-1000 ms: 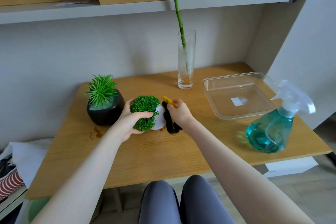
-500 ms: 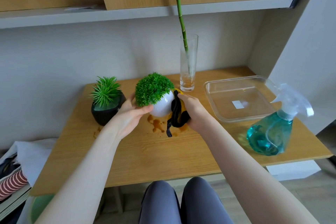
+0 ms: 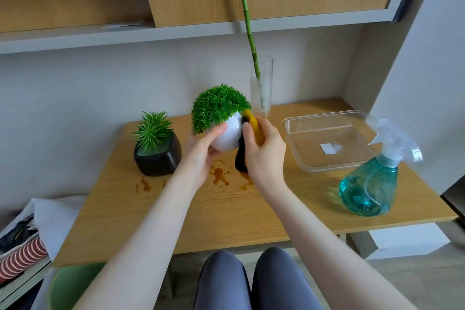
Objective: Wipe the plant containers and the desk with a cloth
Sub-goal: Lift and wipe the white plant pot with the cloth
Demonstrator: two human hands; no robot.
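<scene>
Above stained desk (image 3: 251, 211), left hand (image 3: 201, 156) grips white pot (image 3: 227, 137); right hand's (image 3: 264, 153) fingers seemingly pinch cloth (image 3: 247, 143).

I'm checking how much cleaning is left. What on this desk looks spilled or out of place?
Brown liquid stains are splattered on the desk, under the lifted white pot, with smaller drips in front of the black pot. Nothing else looks odd.

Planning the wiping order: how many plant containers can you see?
3: white pot held up in left hand, black pot on desk's left, glass vase at back.
</scene>
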